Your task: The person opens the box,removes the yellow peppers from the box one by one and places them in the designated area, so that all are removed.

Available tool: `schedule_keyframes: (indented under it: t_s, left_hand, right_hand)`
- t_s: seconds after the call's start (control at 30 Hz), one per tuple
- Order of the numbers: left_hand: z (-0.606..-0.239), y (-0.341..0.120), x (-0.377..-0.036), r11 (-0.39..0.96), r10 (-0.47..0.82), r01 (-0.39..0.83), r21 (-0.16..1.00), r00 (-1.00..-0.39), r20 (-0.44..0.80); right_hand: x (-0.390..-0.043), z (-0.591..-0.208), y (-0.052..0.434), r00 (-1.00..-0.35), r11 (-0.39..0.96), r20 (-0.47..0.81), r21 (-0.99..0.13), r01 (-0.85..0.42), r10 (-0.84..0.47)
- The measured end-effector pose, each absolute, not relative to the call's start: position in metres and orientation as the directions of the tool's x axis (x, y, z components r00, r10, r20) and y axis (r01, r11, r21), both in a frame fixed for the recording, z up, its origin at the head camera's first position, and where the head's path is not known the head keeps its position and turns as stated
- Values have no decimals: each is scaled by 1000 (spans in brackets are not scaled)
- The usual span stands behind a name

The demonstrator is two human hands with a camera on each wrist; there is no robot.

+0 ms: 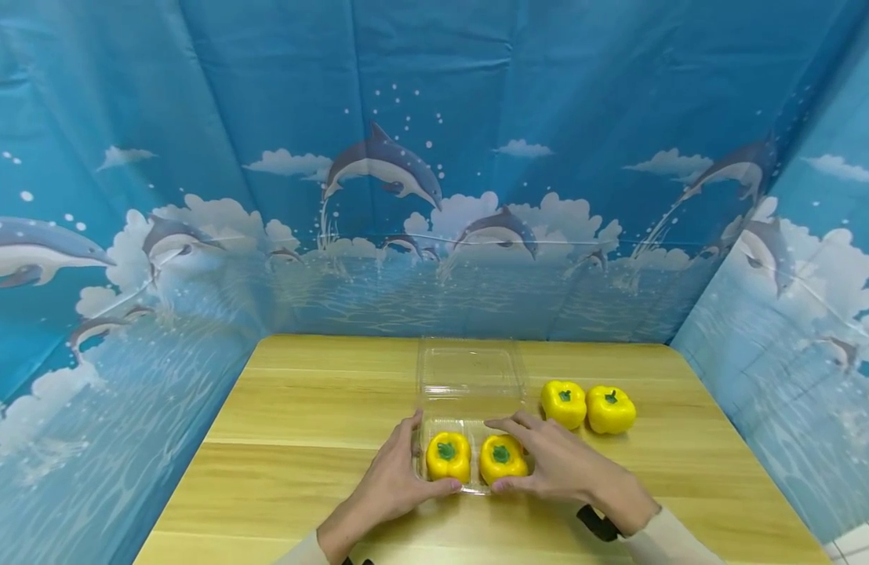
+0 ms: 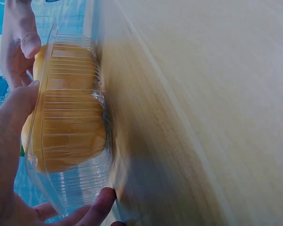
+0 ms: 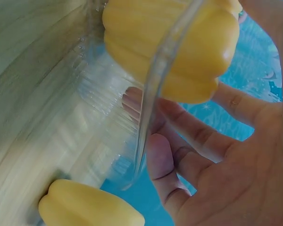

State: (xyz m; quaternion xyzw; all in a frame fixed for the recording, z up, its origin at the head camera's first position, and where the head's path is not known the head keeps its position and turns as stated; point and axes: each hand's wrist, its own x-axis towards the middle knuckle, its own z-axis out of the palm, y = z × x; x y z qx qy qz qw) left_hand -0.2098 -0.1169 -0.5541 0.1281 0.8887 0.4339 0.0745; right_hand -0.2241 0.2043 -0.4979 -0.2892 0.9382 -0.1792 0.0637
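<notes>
A clear plastic clamshell container point(image 1: 475, 449) sits on the table with its lid point(image 1: 470, 369) folded back. Two yellow bell peppers are in its base: a left pepper point(image 1: 449, 457) and a right pepper point(image 1: 503, 461), both stem up. My left hand point(image 1: 390, 480) grips the base's left side, thumb at the front rim and fingertips point(image 2: 104, 197) low by the wall. Around the right pepper curls my right hand point(image 1: 565, 461), thumb in front and index finger behind. In the right wrist view its fingers lie against the pepper point(image 3: 174, 52) and beside the container's rim point(image 3: 153, 80).
Two more yellow bell peppers, one nearer point(image 1: 564, 404) and one farther right point(image 1: 611, 410), stand side by side to the right of the container. The wooden table point(image 1: 300, 408) ends at a blue dolphin-print curtain point(image 1: 378, 298) behind and at both sides.
</notes>
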Motion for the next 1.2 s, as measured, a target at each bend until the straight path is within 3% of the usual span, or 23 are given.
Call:
schedule_keyframes:
  t_s: [0.3, 1.2]
  left_hand:
    - [-554, -117, -208, 586, 290, 155, 795, -957, -27]
    - [-555, -119, -206, 579, 295, 176, 796, -956, -4]
  right_hand:
    - [-224, -501, 201, -810, 762, -7, -345, -548, -586]
    - [-220, -505, 198, -804, 734, 8, -401, -548, -595]
